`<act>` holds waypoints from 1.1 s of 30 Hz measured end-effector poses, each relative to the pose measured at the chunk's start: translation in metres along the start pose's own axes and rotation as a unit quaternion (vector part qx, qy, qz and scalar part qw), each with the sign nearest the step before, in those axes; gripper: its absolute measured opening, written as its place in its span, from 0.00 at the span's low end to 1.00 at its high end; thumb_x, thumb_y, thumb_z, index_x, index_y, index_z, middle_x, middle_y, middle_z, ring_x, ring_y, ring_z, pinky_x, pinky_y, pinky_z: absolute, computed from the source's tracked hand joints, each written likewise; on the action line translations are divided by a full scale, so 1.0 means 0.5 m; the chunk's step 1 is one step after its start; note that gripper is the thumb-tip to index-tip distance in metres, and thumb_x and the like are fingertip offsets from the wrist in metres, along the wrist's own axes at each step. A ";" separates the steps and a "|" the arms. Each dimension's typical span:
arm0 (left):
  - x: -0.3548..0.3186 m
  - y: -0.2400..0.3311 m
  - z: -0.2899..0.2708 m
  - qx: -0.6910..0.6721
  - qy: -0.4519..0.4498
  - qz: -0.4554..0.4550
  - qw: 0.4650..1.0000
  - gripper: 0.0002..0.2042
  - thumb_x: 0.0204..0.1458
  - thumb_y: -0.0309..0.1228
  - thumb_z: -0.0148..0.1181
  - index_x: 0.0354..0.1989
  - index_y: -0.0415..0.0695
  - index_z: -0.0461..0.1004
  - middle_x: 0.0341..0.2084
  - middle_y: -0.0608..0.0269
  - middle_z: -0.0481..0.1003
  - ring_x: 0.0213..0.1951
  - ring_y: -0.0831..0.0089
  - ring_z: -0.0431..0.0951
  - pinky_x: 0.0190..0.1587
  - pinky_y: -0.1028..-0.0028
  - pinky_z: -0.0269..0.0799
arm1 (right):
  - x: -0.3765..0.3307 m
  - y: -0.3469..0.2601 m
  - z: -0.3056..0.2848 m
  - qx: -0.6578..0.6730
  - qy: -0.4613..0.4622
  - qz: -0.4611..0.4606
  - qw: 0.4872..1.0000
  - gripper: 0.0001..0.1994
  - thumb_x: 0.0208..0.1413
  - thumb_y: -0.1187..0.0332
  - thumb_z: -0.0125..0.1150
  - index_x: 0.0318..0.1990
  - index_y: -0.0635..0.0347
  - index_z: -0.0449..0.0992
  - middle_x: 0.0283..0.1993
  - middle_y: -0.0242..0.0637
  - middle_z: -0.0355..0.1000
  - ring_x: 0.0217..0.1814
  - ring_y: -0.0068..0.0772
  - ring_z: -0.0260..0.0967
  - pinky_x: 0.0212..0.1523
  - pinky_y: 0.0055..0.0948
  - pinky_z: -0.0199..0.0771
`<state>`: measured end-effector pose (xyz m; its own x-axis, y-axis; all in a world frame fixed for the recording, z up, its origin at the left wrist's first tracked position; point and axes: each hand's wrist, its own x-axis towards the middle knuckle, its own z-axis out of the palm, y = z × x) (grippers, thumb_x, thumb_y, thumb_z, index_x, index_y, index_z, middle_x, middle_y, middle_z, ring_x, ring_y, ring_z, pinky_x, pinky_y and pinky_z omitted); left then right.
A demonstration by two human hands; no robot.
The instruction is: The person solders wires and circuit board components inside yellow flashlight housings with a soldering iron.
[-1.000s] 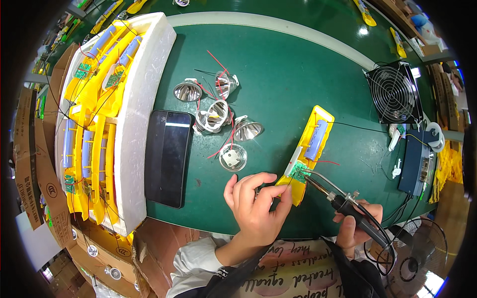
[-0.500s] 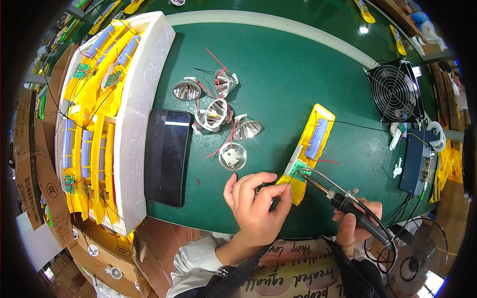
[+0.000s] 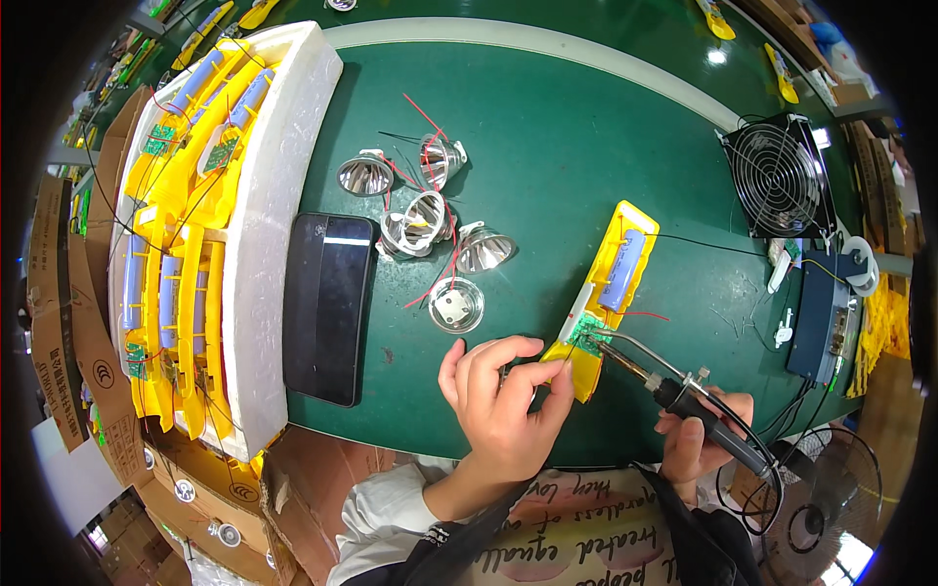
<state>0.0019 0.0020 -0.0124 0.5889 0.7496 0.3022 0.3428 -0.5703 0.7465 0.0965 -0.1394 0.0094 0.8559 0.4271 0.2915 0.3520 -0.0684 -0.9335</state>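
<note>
A yellow plastic housing (image 3: 636, 223) lies slanted on the green table, with a blue cylindrical battery (image 3: 622, 272) and a small green circuit board (image 3: 589, 333) in it. My right hand (image 3: 705, 436) is closed round a soldering iron (image 3: 682, 398). The iron's tip and the thin metal tube (image 3: 633, 348) fixed alongside it reach the board. Beside the housing's lower end, my left hand (image 3: 510, 402) is closed, thumb and forefinger pinched at the board's left. A shiny bit shows between its fingers; what they hold is mostly hidden. Red and black wires trail from the housing.
Several shiny reflector cups (image 3: 486, 251) with red wires lie left of centre, beside a black phone (image 3: 329, 308). A white foam box (image 3: 283, 225) full of yellow housings stands at left. At right are a square black fan (image 3: 777, 178) and a blue-grey unit (image 3: 817, 317).
</note>
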 end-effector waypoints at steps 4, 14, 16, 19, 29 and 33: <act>0.000 0.000 0.000 0.000 -0.001 -0.001 1.000 0.08 0.32 0.25 0.64 0.22 0.47 0.71 0.31 0.67 0.67 0.35 0.71 0.68 0.50 0.57 0.53 | 0.000 -0.008 -0.002 0.019 -0.006 0.042 0.999 0.16 0.45 0.65 0.58 0.32 0.63 0.58 0.14 0.34 0.66 0.18 0.25 0.65 0.26 0.21 0.66; 0.002 0.001 0.001 -0.002 -0.010 0.005 1.000 0.08 0.33 0.24 0.63 0.22 0.47 0.70 0.31 0.69 0.69 0.35 0.69 0.68 0.50 0.59 0.53 | -0.007 -0.010 -0.007 -0.007 0.022 0.002 1.000 0.21 0.43 0.57 0.60 0.32 0.63 0.59 0.17 0.41 0.64 0.14 0.23 0.62 0.16 0.17 0.63; 0.004 0.004 0.001 0.001 -0.014 0.002 1.000 0.07 0.34 0.24 0.62 0.22 0.46 0.70 0.30 0.69 0.71 0.36 0.68 0.69 0.50 0.60 0.53 | -0.005 -0.012 -0.022 -0.002 0.007 -0.014 1.000 0.18 0.44 0.60 0.59 0.32 0.63 0.58 0.17 0.37 0.65 0.16 0.23 0.63 0.21 0.18 0.65; 0.003 0.004 0.002 0.005 -0.001 -0.001 1.000 0.06 0.35 0.24 0.60 0.22 0.46 0.69 0.30 0.69 0.72 0.35 0.68 0.69 0.51 0.60 0.52 | -0.005 -0.013 -0.038 0.000 0.005 -0.029 1.000 0.16 0.46 0.63 0.58 0.32 0.63 0.58 0.16 0.34 0.66 0.18 0.23 0.64 0.24 0.19 0.66; 0.000 0.008 0.004 0.014 0.010 0.015 1.000 0.05 0.37 0.24 0.59 0.22 0.45 0.68 0.29 0.68 0.73 0.33 0.69 0.70 0.51 0.60 0.52 | -0.016 -0.001 -0.064 0.024 0.052 -0.023 0.998 0.14 0.46 0.68 0.55 0.32 0.66 0.57 0.20 0.42 0.66 0.15 0.22 0.62 0.18 0.15 0.63; 0.001 0.010 0.008 0.012 0.014 0.021 1.000 0.05 0.38 0.24 0.59 0.22 0.44 0.69 0.28 0.67 0.73 0.33 0.69 0.70 0.52 0.60 0.52 | -0.020 -0.003 -0.051 0.041 0.035 -0.020 0.998 0.12 0.46 0.71 0.55 0.32 0.67 0.58 0.19 0.40 0.67 0.17 0.23 0.64 0.20 0.17 0.64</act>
<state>0.0068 -0.0019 -0.0109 0.5828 0.7340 0.3487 0.3364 -0.6085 0.7187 0.0970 -0.1663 0.0131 0.8674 0.3630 0.3402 0.3570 0.0223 -0.9339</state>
